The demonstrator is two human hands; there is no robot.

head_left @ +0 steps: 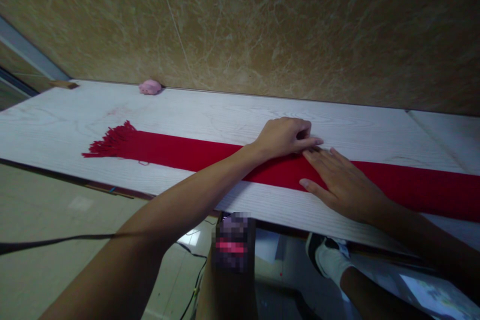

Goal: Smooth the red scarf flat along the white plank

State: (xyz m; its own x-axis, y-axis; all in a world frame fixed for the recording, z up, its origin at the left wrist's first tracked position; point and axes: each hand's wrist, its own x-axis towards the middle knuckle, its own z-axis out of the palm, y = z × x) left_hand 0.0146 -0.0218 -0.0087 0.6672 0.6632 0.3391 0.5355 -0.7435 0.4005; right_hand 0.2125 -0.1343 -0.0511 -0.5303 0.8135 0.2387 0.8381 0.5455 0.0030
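A long red scarf (168, 150) lies flattened into a narrow strip, running from its fringed end (112, 141) at the left out past the right side of the view. My left hand (285, 136) is at the scarf's far edge, its fingers curled in and closed on the edge; the fingertips are partly hidden. Palm down, my right hand (341, 182) lies flat across the scarf with fingers extended and thumb apart. Its fingertips meet the left hand's at the far edge.
The scarf is on a white wood-grain tabletop (210, 115) against a tan marbled wall (262, 25). A pink pig figure (150, 87) and a small wooden block (63, 84) stand near the wall. Below the front edge are my legs, a shoe (318, 255) and a black cable (195, 285).
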